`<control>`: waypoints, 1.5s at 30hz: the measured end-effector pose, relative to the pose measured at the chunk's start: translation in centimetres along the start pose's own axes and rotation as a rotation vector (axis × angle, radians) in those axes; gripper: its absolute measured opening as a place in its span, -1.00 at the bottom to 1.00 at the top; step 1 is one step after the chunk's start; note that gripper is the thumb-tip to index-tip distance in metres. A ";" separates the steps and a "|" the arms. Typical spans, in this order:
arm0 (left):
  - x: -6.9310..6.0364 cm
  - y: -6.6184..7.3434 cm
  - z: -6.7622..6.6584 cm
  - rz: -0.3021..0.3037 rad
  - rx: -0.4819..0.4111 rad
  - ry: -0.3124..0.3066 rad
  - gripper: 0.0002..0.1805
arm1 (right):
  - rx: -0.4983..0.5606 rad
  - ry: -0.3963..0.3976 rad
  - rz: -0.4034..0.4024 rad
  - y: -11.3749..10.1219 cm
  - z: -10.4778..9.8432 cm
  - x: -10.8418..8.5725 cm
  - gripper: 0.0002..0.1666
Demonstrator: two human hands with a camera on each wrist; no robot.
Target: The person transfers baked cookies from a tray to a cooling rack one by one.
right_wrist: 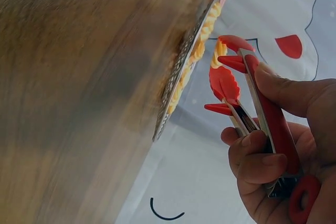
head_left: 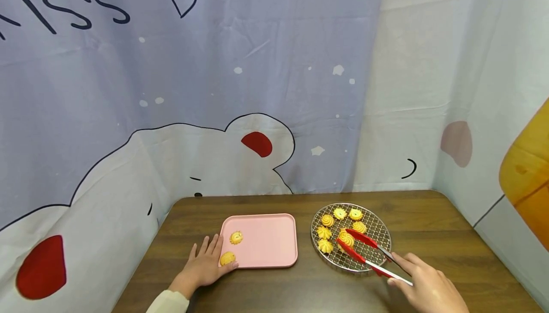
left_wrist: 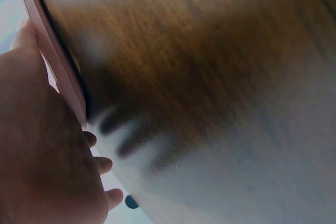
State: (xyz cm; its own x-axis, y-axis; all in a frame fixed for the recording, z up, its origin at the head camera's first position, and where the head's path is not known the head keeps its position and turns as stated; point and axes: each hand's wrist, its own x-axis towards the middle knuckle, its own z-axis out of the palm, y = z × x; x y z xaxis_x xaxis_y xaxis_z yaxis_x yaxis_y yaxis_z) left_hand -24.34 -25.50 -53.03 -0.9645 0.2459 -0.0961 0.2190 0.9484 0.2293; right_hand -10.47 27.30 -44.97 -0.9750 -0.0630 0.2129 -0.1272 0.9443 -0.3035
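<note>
My right hand point(head_left: 433, 284) holds a pair of red-tipped tongs point(head_left: 364, 259), fingers wrapped around the handles. Between the tong tips is a swirled yellow cookie point(right_wrist: 218, 51), raised off the round wire rack point(right_wrist: 167, 98) in the right wrist view. Several more piped cookies point(head_left: 324, 246) lie on that rack. My left hand point(head_left: 203, 265) rests against the left end of a pink tray point(head_left: 270, 241), fingers spread straight and thumb along the near edge. Two cookies sit in the tray's left part, one star-shaped point(head_left: 236, 237) and one rounder point(head_left: 227, 258) beside the thumb.
Both the tray and the rack lie on a brown wooden table point(head_left: 300, 287), with a strip of tabletop between them. A printed curtain point(head_left: 257, 65) hangs behind the table and along its sides.
</note>
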 end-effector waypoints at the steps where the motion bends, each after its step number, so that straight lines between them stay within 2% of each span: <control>1: 0.0 0.0 0.0 0.002 0.002 0.006 0.22 | -0.003 0.006 0.001 0.2 0.0 0.0 -0.26; 4: 0.1 -0.1 0.1 0.005 0.004 0.017 0.22 | -0.009 0.016 0.008 0.7 -0.1 -0.1 -0.26; 11: -0.1 0.0 0.1 0.002 -0.004 0.007 0.21 | -0.026 -0.040 0.036 1.9 0.0 -0.1 -0.22; 20: 0.1 -0.1 0.1 -0.007 -0.009 -0.007 0.22 | -0.027 -0.072 0.061 2.7 -0.2 0.0 -0.21; 29: -0.2 0.6 -1.0 -0.021 -0.002 -0.065 0.22 | -0.020 -0.117 0.082 3.3 -0.3 0.2 -0.22; 38: 0.2 -0.1 0.0 -0.008 0.002 -0.020 0.21 | -0.017 -0.163 0.104 3.5 -0.3 0.3 -0.18; 45: -0.3 0.4 -0.6 -0.009 -0.011 -0.040 0.25 | 0.003 -0.210 0.131 3.8 -0.1 0.4 -0.14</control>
State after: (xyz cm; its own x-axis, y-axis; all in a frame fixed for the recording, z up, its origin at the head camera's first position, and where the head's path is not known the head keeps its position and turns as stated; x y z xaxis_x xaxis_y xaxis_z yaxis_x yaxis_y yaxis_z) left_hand -24.07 -25.26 -52.37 -0.9598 0.2454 -0.1364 0.2086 0.9485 0.2386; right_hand -11.30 30.86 -45.96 -0.9996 -0.0064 -0.0264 0.0023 0.9479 -0.3187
